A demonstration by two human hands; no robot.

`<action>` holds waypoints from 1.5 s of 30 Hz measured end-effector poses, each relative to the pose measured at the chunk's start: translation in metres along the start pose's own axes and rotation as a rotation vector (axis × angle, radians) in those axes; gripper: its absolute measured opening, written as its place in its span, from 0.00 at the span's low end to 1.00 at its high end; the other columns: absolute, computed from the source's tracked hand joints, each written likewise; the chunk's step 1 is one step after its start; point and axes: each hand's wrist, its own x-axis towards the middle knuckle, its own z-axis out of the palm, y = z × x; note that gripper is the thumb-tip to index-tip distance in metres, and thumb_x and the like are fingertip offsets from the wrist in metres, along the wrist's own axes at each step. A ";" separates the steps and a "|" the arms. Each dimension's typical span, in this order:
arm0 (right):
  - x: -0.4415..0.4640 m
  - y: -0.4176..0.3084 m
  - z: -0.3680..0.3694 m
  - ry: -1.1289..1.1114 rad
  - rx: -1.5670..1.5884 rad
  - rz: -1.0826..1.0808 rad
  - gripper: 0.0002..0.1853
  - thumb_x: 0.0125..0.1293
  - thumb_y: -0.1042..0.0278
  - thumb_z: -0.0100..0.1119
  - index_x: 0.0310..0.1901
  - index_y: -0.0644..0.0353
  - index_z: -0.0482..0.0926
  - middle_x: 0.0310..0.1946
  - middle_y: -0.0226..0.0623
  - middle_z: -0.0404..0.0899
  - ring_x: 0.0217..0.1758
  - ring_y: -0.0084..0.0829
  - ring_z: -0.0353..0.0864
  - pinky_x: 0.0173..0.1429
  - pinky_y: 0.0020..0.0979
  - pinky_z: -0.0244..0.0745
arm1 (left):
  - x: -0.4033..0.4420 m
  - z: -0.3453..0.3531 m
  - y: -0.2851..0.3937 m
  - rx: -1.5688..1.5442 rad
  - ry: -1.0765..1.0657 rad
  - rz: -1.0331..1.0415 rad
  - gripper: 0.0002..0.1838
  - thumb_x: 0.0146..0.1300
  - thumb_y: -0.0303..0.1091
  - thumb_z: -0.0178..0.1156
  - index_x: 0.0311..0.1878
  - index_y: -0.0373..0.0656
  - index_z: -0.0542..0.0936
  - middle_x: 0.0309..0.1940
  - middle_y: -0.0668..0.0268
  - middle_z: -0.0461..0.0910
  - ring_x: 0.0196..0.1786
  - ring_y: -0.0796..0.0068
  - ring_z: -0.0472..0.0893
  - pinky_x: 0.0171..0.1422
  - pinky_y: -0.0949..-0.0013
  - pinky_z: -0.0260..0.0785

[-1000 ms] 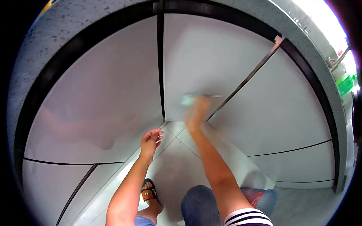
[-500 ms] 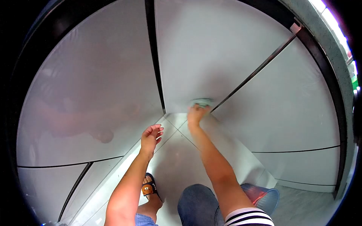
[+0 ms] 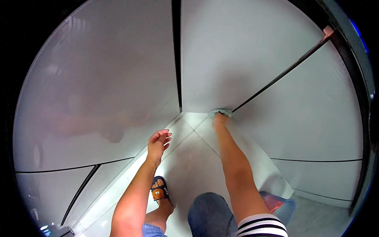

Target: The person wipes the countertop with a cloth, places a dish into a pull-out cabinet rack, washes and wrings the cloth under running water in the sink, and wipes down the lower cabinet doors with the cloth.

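Observation:
My right hand [image 3: 220,119] is closed on a pale green cloth [image 3: 219,111], held against the foot of the back wall panel [image 3: 244,55] near its right corner. The palm and part of the fingers are hidden by the back of the hand. My left hand [image 3: 158,141] hangs in the air above the floor, close to the left wall panel [image 3: 98,87]. It holds nothing, and its fingers are loosely curled and apart.
Pale tiles cover the floor [image 3: 185,158]. A bluish see-through bucket [image 3: 282,207] with something red inside stands beside my right arm. My left foot wears a dark slipper [image 3: 160,192]. Dark seams [image 3: 176,51] divide the glossy panels around me.
My right hand has slid the cloth right and slightly down to the bottom right corner of the back panel. The view has shifted a little; my left hand keeps its pose.

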 end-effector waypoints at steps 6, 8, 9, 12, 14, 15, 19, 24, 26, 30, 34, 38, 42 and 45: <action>-0.167 0.045 0.083 -0.319 -0.189 0.249 0.16 0.61 0.81 0.49 0.50 0.56 0.71 0.44 0.33 0.75 0.45 0.36 0.79 0.51 0.43 0.80 | -0.007 -0.001 0.005 -0.012 0.048 0.031 0.10 0.72 0.36 0.51 0.51 0.51 0.79 0.47 0.72 0.81 0.49 0.80 0.78 0.52 0.72 0.68; -0.174 0.042 0.083 -0.406 -0.221 0.179 0.14 0.61 0.83 0.52 0.47 0.58 0.73 0.43 0.33 0.76 0.45 0.35 0.79 0.50 0.40 0.79 | -0.010 0.000 0.007 -0.014 0.064 0.035 0.10 0.73 0.35 0.49 0.51 0.50 0.78 0.47 0.72 0.81 0.49 0.80 0.78 0.51 0.73 0.68; -0.177 0.039 0.083 -0.450 -0.236 0.141 0.13 0.60 0.84 0.53 0.46 0.59 0.75 0.43 0.33 0.77 0.45 0.34 0.79 0.50 0.38 0.78 | -0.010 0.000 0.008 -0.013 0.071 0.036 0.10 0.73 0.35 0.49 0.51 0.50 0.78 0.47 0.72 0.81 0.49 0.80 0.78 0.51 0.73 0.68; -0.208 -0.008 0.083 -0.515 -0.138 0.168 0.09 0.63 0.81 0.53 0.44 0.58 0.75 0.42 0.33 0.77 0.42 0.33 0.80 0.51 0.40 0.79 | -0.012 -0.001 0.009 -0.014 0.071 0.028 0.10 0.73 0.35 0.49 0.51 0.49 0.78 0.46 0.72 0.81 0.49 0.80 0.78 0.52 0.72 0.68; -0.226 -0.037 0.087 -0.613 -0.044 0.189 0.08 0.64 0.80 0.54 0.43 0.59 0.75 0.42 0.34 0.77 0.44 0.32 0.80 0.54 0.40 0.79 | -0.015 0.002 0.013 -0.013 0.075 0.037 0.10 0.73 0.35 0.49 0.51 0.49 0.78 0.46 0.72 0.81 0.49 0.79 0.78 0.52 0.72 0.68; -0.234 -0.050 0.087 -0.666 -0.005 0.189 0.07 0.64 0.79 0.54 0.43 0.59 0.75 0.43 0.33 0.77 0.45 0.32 0.80 0.55 0.40 0.78 | -0.017 0.005 0.016 -0.011 0.075 0.051 0.10 0.73 0.35 0.49 0.51 0.49 0.78 0.47 0.72 0.81 0.49 0.79 0.78 0.53 0.72 0.68; -0.283 -0.117 0.085 -0.849 -0.184 -0.062 0.08 0.67 0.76 0.53 0.47 0.61 0.72 0.46 0.34 0.75 0.50 0.31 0.77 0.62 0.38 0.71 | -0.025 0.013 0.027 -0.003 0.029 0.128 0.10 0.73 0.34 0.49 0.51 0.49 0.78 0.46 0.72 0.82 0.49 0.78 0.78 0.53 0.71 0.69; -0.330 -0.166 0.105 -0.973 -0.528 -0.992 0.12 0.62 0.78 0.56 0.47 0.63 0.72 0.49 0.40 0.73 0.51 0.36 0.73 0.56 0.35 0.67 | -0.040 0.016 0.048 0.187 -0.088 0.400 0.11 0.73 0.30 0.48 0.51 0.46 0.79 0.43 0.69 0.82 0.44 0.79 0.79 0.48 0.74 0.70; -0.373 -0.193 0.134 -1.063 -0.437 -1.258 0.14 0.61 0.79 0.57 0.48 0.64 0.72 0.49 0.43 0.71 0.53 0.42 0.71 0.57 0.38 0.67 | -0.061 0.020 0.066 0.299 -0.104 0.439 0.11 0.73 0.29 0.48 0.51 0.43 0.78 0.42 0.68 0.82 0.43 0.79 0.79 0.47 0.75 0.70; -0.439 -0.192 0.186 -0.935 -0.364 -1.444 0.26 0.63 0.74 0.55 0.63 0.66 0.65 0.63 0.63 0.59 0.67 0.60 0.58 0.67 0.49 0.56 | -0.121 0.011 0.102 0.400 -0.115 0.622 0.10 0.73 0.31 0.51 0.52 0.40 0.77 0.44 0.67 0.82 0.45 0.78 0.79 0.50 0.73 0.71; -0.509 -0.138 0.162 -1.127 -0.430 -1.497 0.36 0.63 0.64 0.58 0.69 0.69 0.58 0.72 0.68 0.46 0.74 0.68 0.45 0.73 0.60 0.42 | -0.183 -0.022 0.122 0.589 0.090 0.663 0.09 0.70 0.25 0.51 0.49 0.37 0.79 0.38 0.64 0.84 0.42 0.78 0.81 0.50 0.72 0.72; -0.488 -0.154 0.173 -1.385 -0.645 -2.007 0.31 0.60 0.59 0.63 0.65 0.52 0.70 0.73 0.50 0.55 0.71 0.62 0.57 0.70 0.55 0.57 | -0.219 -0.050 0.139 0.714 0.368 0.924 0.09 0.66 0.21 0.54 0.45 0.36 0.81 0.38 0.61 0.84 0.42 0.77 0.82 0.47 0.74 0.73; -0.486 -0.174 0.200 -0.865 -0.348 -1.723 0.31 0.60 0.65 0.62 0.66 0.55 0.67 0.64 0.55 0.67 0.69 0.54 0.62 0.66 0.55 0.58 | -0.252 -0.060 0.156 0.683 0.626 1.159 0.10 0.64 0.19 0.52 0.46 0.38 0.79 0.43 0.63 0.79 0.45 0.75 0.78 0.47 0.75 0.71; -0.536 -0.140 0.200 -0.864 -0.262 -1.480 0.30 0.62 0.65 0.59 0.67 0.56 0.66 0.64 0.54 0.68 0.72 0.51 0.59 0.67 0.58 0.53 | -0.264 -0.074 0.140 0.510 0.690 1.169 0.15 0.64 0.18 0.51 0.54 0.38 0.71 0.52 0.63 0.71 0.52 0.74 0.74 0.50 0.74 0.69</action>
